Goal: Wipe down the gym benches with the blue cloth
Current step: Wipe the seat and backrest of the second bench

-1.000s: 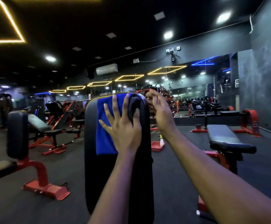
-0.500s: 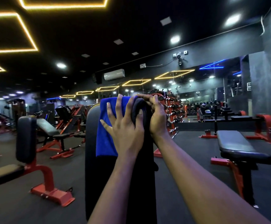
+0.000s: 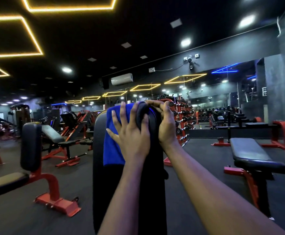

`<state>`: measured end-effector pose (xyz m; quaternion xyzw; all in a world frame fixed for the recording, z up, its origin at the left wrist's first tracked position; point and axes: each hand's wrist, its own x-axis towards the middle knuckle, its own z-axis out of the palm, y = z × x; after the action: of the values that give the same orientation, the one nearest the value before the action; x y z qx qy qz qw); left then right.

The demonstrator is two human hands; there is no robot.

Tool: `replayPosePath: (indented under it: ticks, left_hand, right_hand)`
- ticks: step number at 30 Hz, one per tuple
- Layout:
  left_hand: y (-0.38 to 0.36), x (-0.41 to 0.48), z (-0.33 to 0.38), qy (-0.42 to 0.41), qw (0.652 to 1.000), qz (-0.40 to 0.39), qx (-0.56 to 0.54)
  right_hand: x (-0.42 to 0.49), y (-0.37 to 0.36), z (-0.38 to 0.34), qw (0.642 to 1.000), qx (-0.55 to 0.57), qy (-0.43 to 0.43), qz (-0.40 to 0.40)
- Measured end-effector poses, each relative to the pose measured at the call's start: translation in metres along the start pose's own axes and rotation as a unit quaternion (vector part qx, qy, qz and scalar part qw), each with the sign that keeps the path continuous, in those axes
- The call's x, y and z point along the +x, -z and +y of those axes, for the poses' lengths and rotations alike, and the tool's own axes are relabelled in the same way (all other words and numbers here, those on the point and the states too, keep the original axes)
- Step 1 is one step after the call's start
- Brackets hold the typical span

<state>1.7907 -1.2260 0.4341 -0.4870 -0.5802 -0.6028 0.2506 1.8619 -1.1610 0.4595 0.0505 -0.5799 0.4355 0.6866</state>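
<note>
The blue cloth (image 3: pixel 112 146) hangs over the top of an upright black backrest pad (image 3: pixel 99 184) straight ahead, covering the pad's upper left part from the top edge down. It lies in the same place on the pad as half a second ago and a second ago.

The left hand (image 3: pixel 131 134) lies flat against the front of the pad, fingers straight and spread. Its outer fingers press on the cloth and its thumb side rests on the dark surface beside it. This spread, flat pose matches both earlier frames.

The right hand (image 3: pixel 165 122) grips the top right corner of the backrest pad, fingers curled over the top edge and palm against the pad's side. A second ago this hand was just beside that corner with its fingers loose and not wrapped round it. Half a second ago it had closed on the corner, and it holds there now. Whether a fold of the cloth lies under those fingers cannot be told.

The view has tipped upward since a second ago, so more of the ceiling with its yellow light strips shows. Behind the right hand stands a dumbbell rack (image 3: pixel 180 119). A flat bench (image 3: pixel 250 153) on a red frame stands well apart to the right.
</note>
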Motion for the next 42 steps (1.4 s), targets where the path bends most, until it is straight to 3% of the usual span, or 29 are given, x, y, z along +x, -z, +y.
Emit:
replayPosePath:
  ticks: [4,9,16,23,25,28,31,34,37,42]
  left_hand:
    - [0.001,-0.032,-0.010,-0.051,0.999,-0.011,-0.002]
    - [0.012,0.005,-0.032,-0.087,0.996,-0.026,-0.013]
    - [0.007,0.005,-0.014,0.058,0.998,0.011,-0.006]
    - [0.021,0.022,-0.058,-0.108,0.994,-0.026,0.001]
    - [0.022,0.035,-0.068,-0.088,0.996,-0.013,-0.001]
    - [0.019,0.037,-0.063,0.012,1.000,0.013,-0.002]
    - [0.013,0.015,-0.052,0.087,0.996,0.020,0.008]
    - [0.009,-0.008,-0.053,0.066,0.998,0.008,0.018]
    - [0.014,0.003,-0.068,0.030,1.000,-0.004,0.003]
    - [0.021,0.047,-0.085,0.088,0.996,0.008,-0.002]
  right_hand:
    - [0.000,-0.001,-0.002,1.000,-0.002,-0.002,0.005]
    - [0.000,0.000,0.002,0.999,-0.034,0.000,0.004]
    - [0.002,-0.001,0.006,0.994,-0.104,-0.015,0.025]
    - [-0.004,-0.006,-0.009,0.993,-0.113,-0.004,0.024]
    - [-0.003,-0.010,-0.012,0.989,-0.148,0.022,0.012]
    - [0.006,-0.010,-0.019,0.965,-0.254,0.057,-0.010]
    - [0.025,-0.012,-0.035,0.945,-0.317,0.030,-0.074]
    - [0.033,-0.014,-0.029,0.923,-0.358,-0.006,-0.141]
    - [0.029,-0.015,-0.023,0.929,-0.346,0.011,-0.128]
    - [0.028,-0.017,-0.023,0.937,-0.324,0.001,-0.127]
